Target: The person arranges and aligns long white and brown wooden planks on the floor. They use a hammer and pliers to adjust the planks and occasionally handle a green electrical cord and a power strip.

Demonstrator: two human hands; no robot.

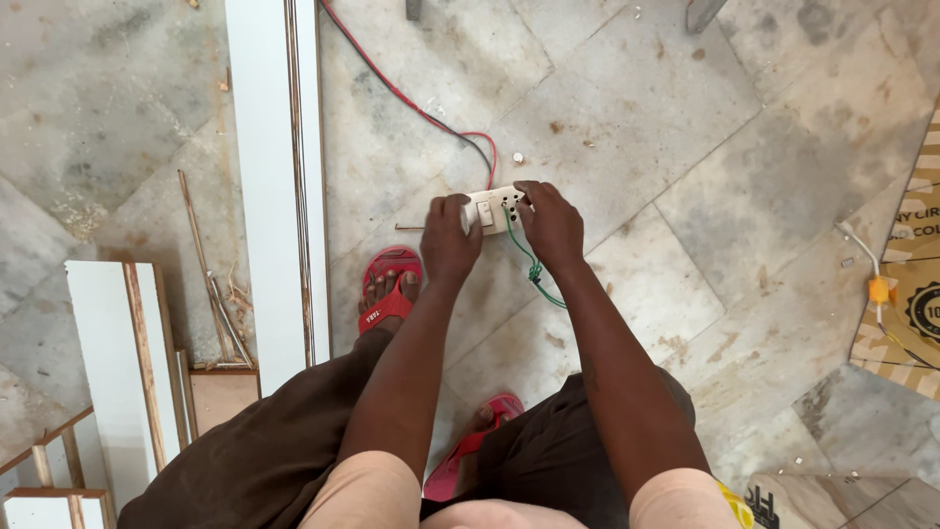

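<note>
A white electrical switch-and-socket box (pixel 494 208) is held in the air between both hands, above the stone floor. My left hand (pixel 449 239) grips its left end. My right hand (pixel 549 223) grips its right end, fingers curled over the top edge. Red and black wires (pixel 411 103) run from the top of the box away across the floor to the upper left. A green wire (pixel 534 270) hangs down from the box between my hands, knotted partway along.
A long white laminated board (pixel 274 176) lies on the floor at left, with more white board offcuts (pixel 117 362) and wood strips (pixel 211 284) beside it. My feet wear red sandals (pixel 387 289). Cardboard (pixel 916 284) and a white cable with an orange piece (pixel 878 289) lie at right.
</note>
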